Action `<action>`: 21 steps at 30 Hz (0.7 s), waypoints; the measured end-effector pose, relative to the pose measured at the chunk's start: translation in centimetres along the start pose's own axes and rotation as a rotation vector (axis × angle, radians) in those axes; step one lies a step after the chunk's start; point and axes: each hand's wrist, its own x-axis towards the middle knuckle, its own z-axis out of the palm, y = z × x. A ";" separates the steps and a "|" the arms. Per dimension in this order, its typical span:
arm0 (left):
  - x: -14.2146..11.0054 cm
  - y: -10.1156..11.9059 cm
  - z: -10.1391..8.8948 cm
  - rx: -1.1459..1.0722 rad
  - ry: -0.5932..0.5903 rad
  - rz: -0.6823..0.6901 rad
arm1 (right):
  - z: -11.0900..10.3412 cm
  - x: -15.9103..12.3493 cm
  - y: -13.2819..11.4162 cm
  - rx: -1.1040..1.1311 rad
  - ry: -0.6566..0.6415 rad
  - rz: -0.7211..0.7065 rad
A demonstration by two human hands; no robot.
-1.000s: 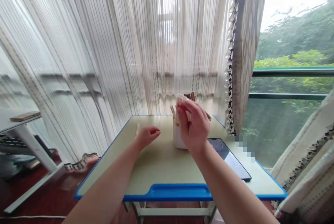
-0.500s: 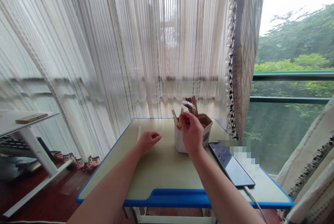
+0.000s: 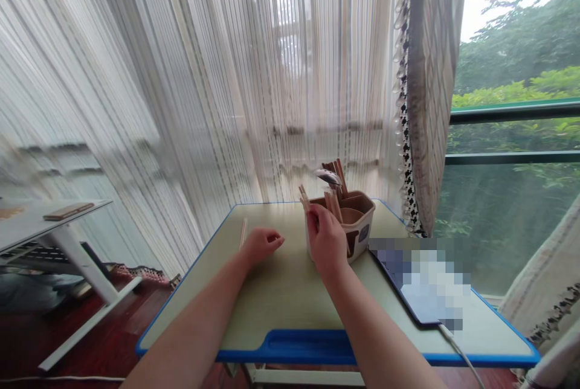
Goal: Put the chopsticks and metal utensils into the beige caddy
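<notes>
A white utensil holder with a brown inner rim stands upright near the far side of the table. My right hand is at its left front, finger and thumb closed on pale wooden chopsticks that lean from its left compartment. More light chopsticks stand in the middle, and darker chopsticks rise at the back beside a metal ladle-like head. My left hand rests on the tabletop, fingers curled in, nothing seen in them. Beyond its wrist lie a few thin light chopsticks.
The blue-edged table bears a phone, partly blurred out, with a white cable running off the front edge. Sheer curtains hang behind. At the left is a white desk with a flat brown object.
My right hand has shifted slightly left and down at the holder, uncovering chopsticks in its middle. My left hand stays nearly where it was. The view has tilted a little.
</notes>
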 end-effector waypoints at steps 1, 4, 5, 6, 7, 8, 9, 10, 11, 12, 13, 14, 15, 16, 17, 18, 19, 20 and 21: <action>0.0 0.0 0.0 0.008 -0.009 -0.001 | -0.1 0.0 0.0 -0.021 -0.010 -0.009; 0.0 -0.1 0.0 0.028 -0.022 -0.005 | -0.3 -0.2 0.1 -0.064 -0.019 -0.029; 0.0 -0.1 -0.1 0.036 -0.022 -0.005 | -0.3 -0.3 0.1 -0.076 -0.021 -0.037; 0.0 -0.1 -0.1 0.045 -0.022 -0.004 | -0.3 -0.4 0.1 -0.087 -0.022 -0.046; 0.0 -0.2 -0.1 0.056 -0.022 -0.001 | -0.3 -0.5 0.2 -0.095 -0.026 -0.054; 0.1 -0.2 -0.1 0.067 -0.019 0.003 | -0.3 -0.5 0.2 -0.100 -0.031 -0.062; 0.1 -0.2 -0.1 0.079 -0.017 0.007 | -0.2 -0.6 0.2 -0.100 -0.037 -0.067; 0.1 -0.1 -0.2 0.091 -0.015 0.008 | -0.2 -0.6 0.3 -0.096 -0.042 -0.071; 0.1 -0.1 -0.2 0.100 -0.013 0.006 | -0.2 -0.6 0.3 -0.087 -0.047 -0.077; 0.0 -0.1 -0.2 0.106 -0.010 0.003 | -0.2 -0.6 0.4 -0.077 -0.054 -0.086; 0.0 -0.1 -0.2 0.110 -0.009 0.000 | -0.2 -0.6 0.4 -0.071 -0.064 -0.097; 0.0 0.0 -0.2 0.111 -0.010 -0.004 | -0.2 -0.5 0.4 -0.072 -0.077 -0.108; 0.0 0.0 -0.2 0.110 -0.012 -0.006 | -0.2 -0.5 0.3 -0.083 -0.093 -0.121; 0.0 0.1 -0.2 0.108 -0.014 -0.007 | -0.2 -0.4 0.2 -0.104 -0.111 -0.133; 0.0 0.1 -0.3 0.106 -0.015 -0.008 | -0.2 -0.4 0.1 -0.135 -0.131 -0.138; -0.1 0.2 -0.3 0.105 -0.017 -0.009 | -0.1 -0.4 0.0 -0.169 -0.151 -0.136; -0.1 0.2 -0.3 0.104 -0.019 -0.010 | -0.1 -0.4 -0.2 -0.201 -0.173 -0.129; -0.1 0.2 -0.3 0.102 -0.020 -0.009 | 0.0 -0.5 -0.4 -0.230 -0.197 -0.116; -0.1 0.2 -0.3 0.100 -0.019 -0.006 | 0.0 -0.5 -0.6 -0.254 -0.222 -0.098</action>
